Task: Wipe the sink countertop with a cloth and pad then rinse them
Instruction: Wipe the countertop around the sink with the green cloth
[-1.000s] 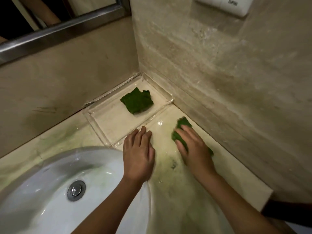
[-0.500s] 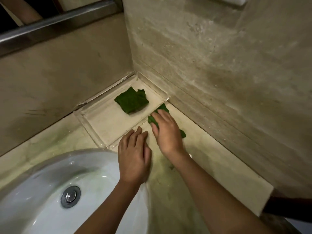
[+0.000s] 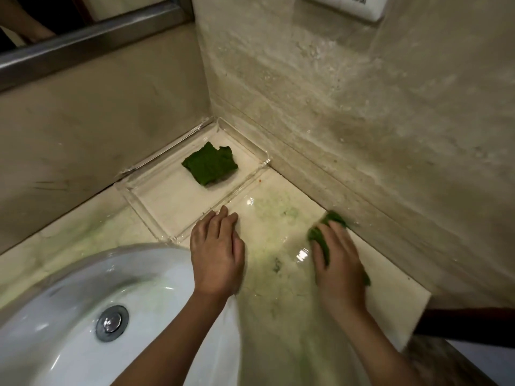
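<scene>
My right hand lies flat on a green cloth and presses it onto the wet cream countertop beside the right wall. Most of the cloth is hidden under the palm; green shows at the fingertips and by the wrist. My left hand rests flat with straight fingers on the countertop, between the white basin and the clear tray. A second green piece, the pad, lies inside the tray in the corner.
Stone walls close the corner behind and to the right. A metal mirror frame runs along the back wall. The basin's drain plug sits at lower left. The countertop's right end drops off near my right wrist.
My right hand has slid the cloth back from the tray's edge, rightward and toward me along the wall. My left hand has stayed in place.
</scene>
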The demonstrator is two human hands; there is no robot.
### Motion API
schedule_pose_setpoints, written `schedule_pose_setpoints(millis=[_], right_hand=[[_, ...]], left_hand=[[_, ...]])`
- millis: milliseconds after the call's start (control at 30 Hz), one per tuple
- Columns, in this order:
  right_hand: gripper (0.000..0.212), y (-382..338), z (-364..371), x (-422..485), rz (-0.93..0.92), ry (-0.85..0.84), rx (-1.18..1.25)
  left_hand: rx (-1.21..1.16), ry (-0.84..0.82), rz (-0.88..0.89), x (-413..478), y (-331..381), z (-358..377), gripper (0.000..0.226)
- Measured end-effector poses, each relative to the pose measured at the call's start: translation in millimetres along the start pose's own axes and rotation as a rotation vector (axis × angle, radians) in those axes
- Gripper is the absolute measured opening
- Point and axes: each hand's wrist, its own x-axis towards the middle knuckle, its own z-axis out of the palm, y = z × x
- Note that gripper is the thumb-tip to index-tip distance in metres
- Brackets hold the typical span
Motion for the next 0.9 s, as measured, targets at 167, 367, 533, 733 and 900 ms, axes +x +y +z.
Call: schedule_pose_setpoints(millis=[167, 367, 533, 733, 900], right_hand=[[0.033, -60, 59, 50, -0.214, -0.081, 0.053], [0.034, -19, 18, 19, -0.142, -0.122, 0.050], [0.033, 49, -41, -43, 0.065, 0.035, -0.033], [0.033, 32, -25, -23, 0.031, 0.018, -0.046], [0.035, 6, -18, -55, -0.270, -0.261, 0.026]], left_hand=[[0.005, 0.012, 0.010, 0, -1, 2, 0.042], [0.000, 0.009, 0.020, 0, -2, 2, 0.041], [-0.001, 0.019, 0.020, 0, -2, 3, 0.041], [-0.012, 0.040, 0.025, 0, -2, 4, 0.039], [-0.021, 0.048, 0.019, 0, -1, 3, 0.037]])
